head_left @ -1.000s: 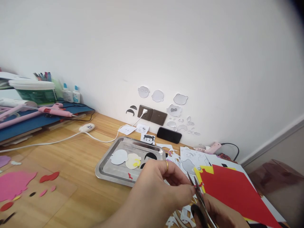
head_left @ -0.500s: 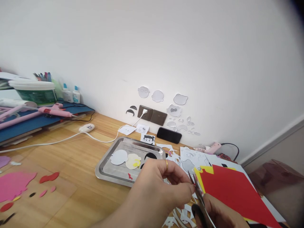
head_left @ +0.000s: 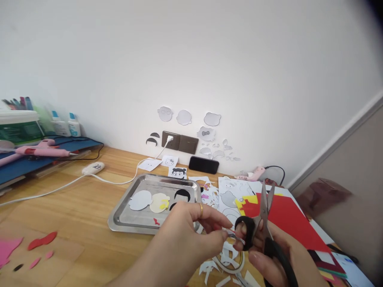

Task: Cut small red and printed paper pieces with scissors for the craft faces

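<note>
My left hand (head_left: 196, 229), with a gold ring on one finger, is pinched on a small paper piece (head_left: 232, 235). Only a bit of red and a pale strip show beyond the fingertips. Close on its right, my right hand (head_left: 277, 249) holds black-handled scissors (head_left: 264, 211) by the handles, blades apart and pointing up. Its fingertips come near the paper piece; whether they touch it I cannot tell. Behind my left hand lies a metal tray (head_left: 119, 217) with white, cream and black head-shaped cutouts and a small red scrap (head_left: 156, 221).
Red sheets (head_left: 295, 223) lie over yellow and white ones on the right. Paper scraps and a tape roll (head_left: 241, 261) lie below my hands. A phone (head_left: 204, 164) leans on the wall. A white cable (head_left: 113, 182) crosses the table; a pink glue gun (head_left: 44, 149) is at left.
The scissors have drawn back from my left fingertips and swung upright, blades wider apart. My right hand has risen further into view. The whole view has shifted right.
</note>
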`<move>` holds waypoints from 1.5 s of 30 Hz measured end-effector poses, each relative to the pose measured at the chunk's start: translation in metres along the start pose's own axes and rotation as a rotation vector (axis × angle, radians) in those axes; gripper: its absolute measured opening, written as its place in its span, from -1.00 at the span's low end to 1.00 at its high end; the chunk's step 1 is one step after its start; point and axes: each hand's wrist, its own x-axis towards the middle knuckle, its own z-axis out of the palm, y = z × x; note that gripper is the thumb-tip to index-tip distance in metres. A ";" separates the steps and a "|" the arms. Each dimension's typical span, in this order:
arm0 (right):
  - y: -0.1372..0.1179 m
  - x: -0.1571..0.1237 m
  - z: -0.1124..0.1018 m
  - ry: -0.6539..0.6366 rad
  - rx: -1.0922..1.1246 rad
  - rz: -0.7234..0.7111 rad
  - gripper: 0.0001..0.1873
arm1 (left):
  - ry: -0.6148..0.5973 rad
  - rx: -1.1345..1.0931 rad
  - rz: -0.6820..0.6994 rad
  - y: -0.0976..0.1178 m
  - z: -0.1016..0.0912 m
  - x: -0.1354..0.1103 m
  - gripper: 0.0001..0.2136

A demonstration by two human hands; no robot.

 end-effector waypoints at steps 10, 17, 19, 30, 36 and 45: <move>0.002 0.000 0.009 0.155 -0.131 -0.016 -0.88 | -0.017 0.059 -0.030 -0.004 0.000 0.001 -0.92; 0.002 -0.001 0.010 0.177 -0.015 0.008 -0.87 | -0.043 0.013 -0.053 -0.002 0.000 0.002 -0.92; 0.003 -0.001 0.011 0.143 -0.007 0.011 -0.90 | -0.049 0.011 -0.042 -0.003 0.000 0.002 -0.92; 0.007 -0.002 0.017 0.159 -0.042 -0.011 -0.85 | -0.062 -0.188 -0.007 -0.005 -0.001 0.003 -0.81; 0.007 -0.001 0.016 0.248 -0.002 -0.056 -0.89 | -0.094 -0.222 0.001 -0.005 0.002 0.001 -0.82; 0.010 -0.002 0.019 0.209 0.059 -0.022 -0.87 | -0.186 -0.344 -0.111 -0.003 0.008 0.001 -0.92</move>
